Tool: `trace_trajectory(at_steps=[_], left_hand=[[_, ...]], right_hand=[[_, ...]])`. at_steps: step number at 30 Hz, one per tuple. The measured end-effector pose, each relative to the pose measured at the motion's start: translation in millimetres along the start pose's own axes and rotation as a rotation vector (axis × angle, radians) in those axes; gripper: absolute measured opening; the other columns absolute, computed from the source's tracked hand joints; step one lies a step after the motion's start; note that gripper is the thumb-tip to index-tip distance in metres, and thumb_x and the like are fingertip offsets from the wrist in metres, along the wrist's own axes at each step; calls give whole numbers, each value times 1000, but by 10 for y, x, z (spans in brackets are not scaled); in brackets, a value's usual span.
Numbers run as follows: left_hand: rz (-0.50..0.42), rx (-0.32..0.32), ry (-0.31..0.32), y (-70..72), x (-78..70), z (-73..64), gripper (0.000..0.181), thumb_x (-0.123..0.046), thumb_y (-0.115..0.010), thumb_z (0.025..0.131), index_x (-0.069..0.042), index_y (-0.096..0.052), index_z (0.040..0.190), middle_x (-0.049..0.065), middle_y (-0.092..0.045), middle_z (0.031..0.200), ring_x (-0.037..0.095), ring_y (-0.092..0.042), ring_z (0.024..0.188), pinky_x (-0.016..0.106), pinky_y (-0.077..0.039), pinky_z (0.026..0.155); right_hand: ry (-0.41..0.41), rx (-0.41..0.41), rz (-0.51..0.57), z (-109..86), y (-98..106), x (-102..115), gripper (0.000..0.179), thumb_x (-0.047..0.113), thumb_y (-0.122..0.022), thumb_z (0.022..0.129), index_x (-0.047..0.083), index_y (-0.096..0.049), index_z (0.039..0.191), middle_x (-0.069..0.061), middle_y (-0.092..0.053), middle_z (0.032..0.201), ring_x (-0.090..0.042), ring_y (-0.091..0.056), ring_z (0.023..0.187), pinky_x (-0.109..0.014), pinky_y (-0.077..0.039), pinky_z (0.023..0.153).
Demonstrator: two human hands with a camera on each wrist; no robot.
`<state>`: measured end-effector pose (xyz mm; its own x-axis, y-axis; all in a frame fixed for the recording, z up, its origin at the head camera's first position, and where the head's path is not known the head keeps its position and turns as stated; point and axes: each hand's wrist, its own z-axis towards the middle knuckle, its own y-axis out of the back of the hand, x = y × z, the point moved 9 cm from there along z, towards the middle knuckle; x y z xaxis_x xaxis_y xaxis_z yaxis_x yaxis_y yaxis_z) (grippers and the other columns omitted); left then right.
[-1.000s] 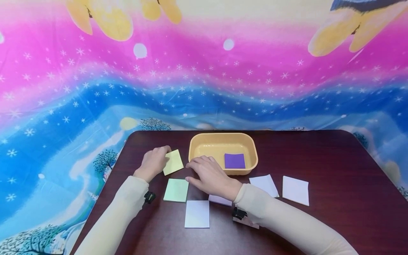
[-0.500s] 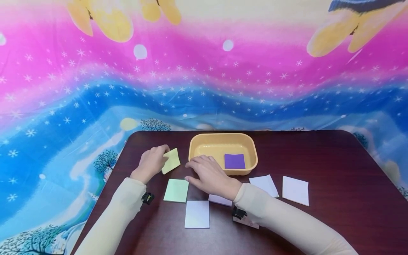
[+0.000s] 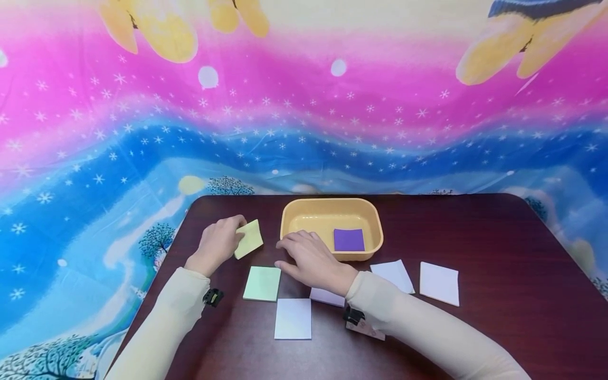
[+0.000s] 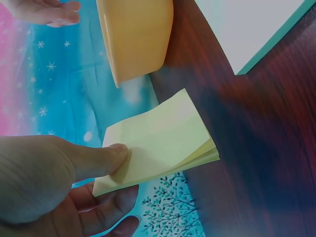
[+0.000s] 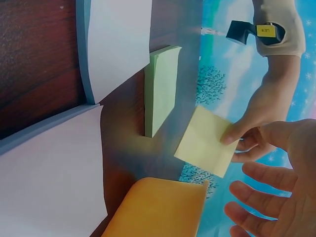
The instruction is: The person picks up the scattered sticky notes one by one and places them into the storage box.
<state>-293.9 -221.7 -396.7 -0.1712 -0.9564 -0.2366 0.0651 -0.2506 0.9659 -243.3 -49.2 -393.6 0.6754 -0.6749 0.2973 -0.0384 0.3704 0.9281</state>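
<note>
My left hand [image 3: 216, 244] pinches a pale yellow sticky note pad [image 3: 249, 239] between thumb and fingers, left of the tan plastic basket [image 3: 332, 256]. In the left wrist view the pad [image 4: 158, 133] is tilted above the table, its sheets parting slightly at one corner. My right hand [image 3: 315, 261] hovers by the basket's near left side, fingers spread and relaxed, holding nothing. Inside the basket lies a purple sticky note pad [image 3: 349, 240]. Just below the hands sits a light green pad [image 3: 262, 283] on the table.
A white pad [image 3: 293, 319] lies near the front, beside a lilac pad [image 3: 328, 297] partly under the right hand. Two more pale pads, one [image 3: 392, 276] nearer the basket and one [image 3: 439, 283] farther right, lie flat. A patterned pink pad [image 3: 364, 330] is partly covered by the right sleeve.
My left hand has drawn the yellow sticky note pad a little to the left, away from the basket, and tilted it. The right hand has stayed in place.
</note>
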Motion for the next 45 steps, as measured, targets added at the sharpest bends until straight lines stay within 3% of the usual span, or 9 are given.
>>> trace_trajectory(at_steps=[10,30,45], left_hand=[[-10,-19,-9,122,3,-49,15,-9,-71,92,-8,-69,108,13,-73,95,20,-57,64,33,-45,54],[-17,-32,-22,222,-82,-122,16,-9,-71,92,-10,-70,108,11,-73,93,20,-57,63,35,-46,55],[-10,-40,-47,332,-249,-195,17,-9,-73,92,-10,-70,108,8,-74,93,18,-56,63,33,-45,56]], right_hand=[[-1,-11,17,12,17,6,37,41,-66,96,16,-69,124,-1,-70,125,-22,-60,119,-42,-46,97],[2,-21,-1,-8,65,31,37,42,-65,97,18,-68,125,1,-69,125,-21,-59,119,-42,-46,98],[-7,-13,13,-31,55,-11,37,41,-66,97,17,-69,124,-1,-69,128,-22,-59,122,-42,-45,98]])
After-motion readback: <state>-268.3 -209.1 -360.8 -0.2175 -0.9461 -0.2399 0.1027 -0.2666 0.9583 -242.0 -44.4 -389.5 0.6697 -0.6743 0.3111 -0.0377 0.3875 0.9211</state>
